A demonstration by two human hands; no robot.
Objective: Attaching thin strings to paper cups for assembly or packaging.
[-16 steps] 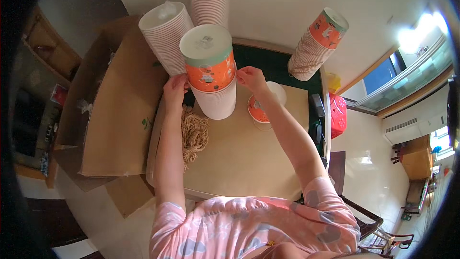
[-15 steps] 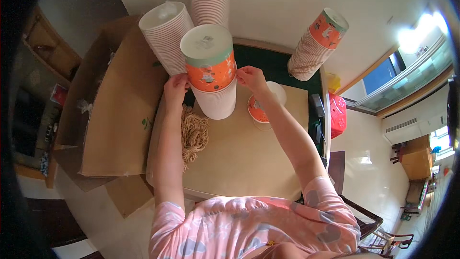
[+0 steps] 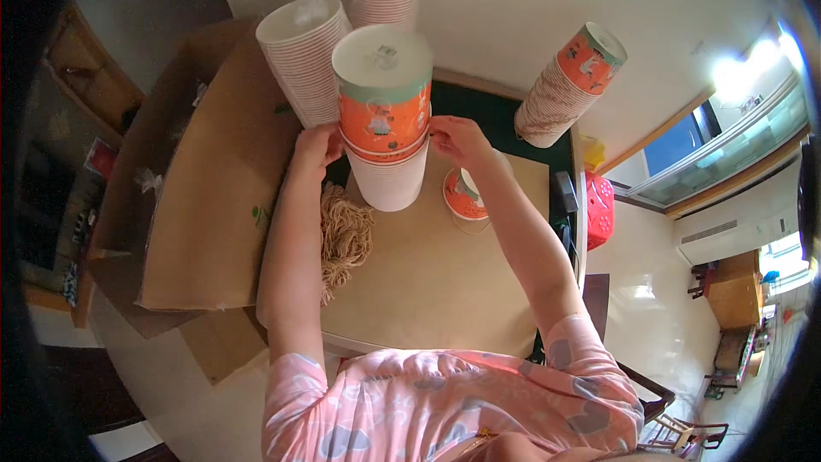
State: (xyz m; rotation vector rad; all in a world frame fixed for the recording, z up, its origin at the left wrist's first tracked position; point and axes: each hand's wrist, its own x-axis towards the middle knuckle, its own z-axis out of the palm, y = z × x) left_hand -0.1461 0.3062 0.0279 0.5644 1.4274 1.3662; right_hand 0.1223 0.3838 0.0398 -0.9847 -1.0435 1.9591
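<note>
A tall stack of nested paper buckets (image 3: 392,180) stands upside down at the table's back. Its top bucket (image 3: 385,124) has a pale base, a green band and an orange printed side. My left hand (image 3: 318,150) is at the left of this bucket's lower rim, fingers bent against it. On the opposite side, my right hand (image 3: 459,139) pinches at the rim. An orange strip of the bucket beneath shows under that rim. Beside my right forearm sits another orange bucket (image 3: 462,198) with a thin cord loop, partly hidden by the arm. Fingertips are partly hidden.
Two white bucket stacks (image 3: 299,60) in clear plastic stand behind. A leaning stack of orange-topped buckets (image 3: 560,90) is at the back right. A bundle of beige cord (image 3: 345,235) lies by my left forearm on the table (image 3: 428,291). A large cardboard box (image 3: 205,197) stands left.
The top bucket has risen slightly off the stack, uncovering an orange strip below its rim. Both hands stay at its sides. The view has shifted a little.
</note>
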